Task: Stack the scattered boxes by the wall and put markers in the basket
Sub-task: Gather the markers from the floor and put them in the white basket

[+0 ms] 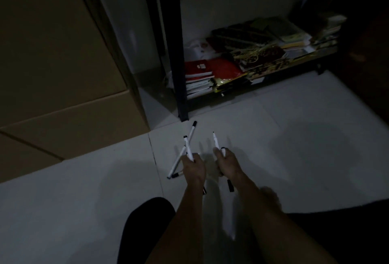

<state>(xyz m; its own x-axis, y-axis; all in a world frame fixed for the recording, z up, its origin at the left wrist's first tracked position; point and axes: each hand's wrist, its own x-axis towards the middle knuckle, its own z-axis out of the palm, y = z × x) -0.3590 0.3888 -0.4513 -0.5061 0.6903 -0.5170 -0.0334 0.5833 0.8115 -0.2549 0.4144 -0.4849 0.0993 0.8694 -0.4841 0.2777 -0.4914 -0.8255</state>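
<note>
Dim light, cropped edges, hidden marker ends

The stacked boxes (56, 70) run off the left and top edges. Both hands (194, 167) cover the middles of the markers (188, 148) they grip, so their number is unclear. Items on the shelf (252, 53) blur together in the darkness.

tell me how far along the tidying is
Boxes already stand stacked by the wall. The left hand and right hand each grip markers, and at least one more marker looks to lie on the floor. No basket is in view, so dropping them in is left.
</note>
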